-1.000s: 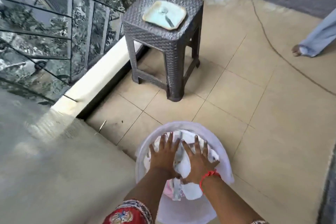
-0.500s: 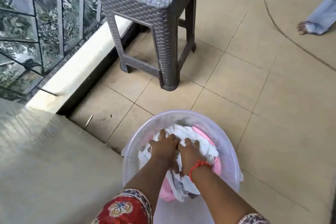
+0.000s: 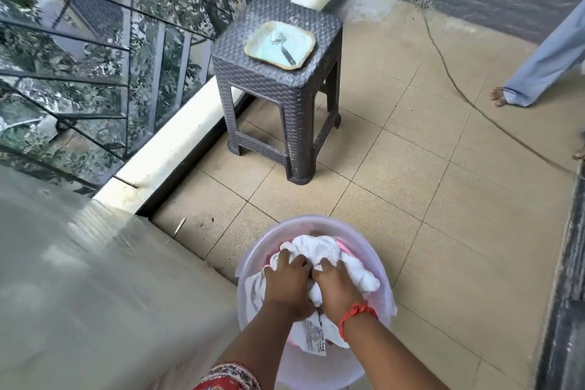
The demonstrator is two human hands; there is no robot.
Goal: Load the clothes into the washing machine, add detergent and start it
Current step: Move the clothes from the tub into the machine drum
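A translucent plastic basin (image 3: 316, 222) stands on the tiled floor at the bottom centre. It holds white clothes (image 3: 319, 247) over something pink. My left hand (image 3: 286, 282) and my right hand (image 3: 337, 288) are side by side inside the basin. Both have their fingers curled into the white cloth and grip it. A white care label hangs out below my right wrist, which wears a red thread band. No washing machine or detergent is recognisable in view.
A dark woven-pattern plastic stool (image 3: 278, 85) stands ahead with a pale green plate (image 3: 280, 48) on top. A railing (image 3: 95, 51) and low white kerb run along the left. A grey flat surface (image 3: 79, 294) fills the lower left. Another person's leg (image 3: 538, 70) is at right.
My hands went from lying flat on the clothes to curling into them and bunching the white cloth. The camera view tilted down, then back up.
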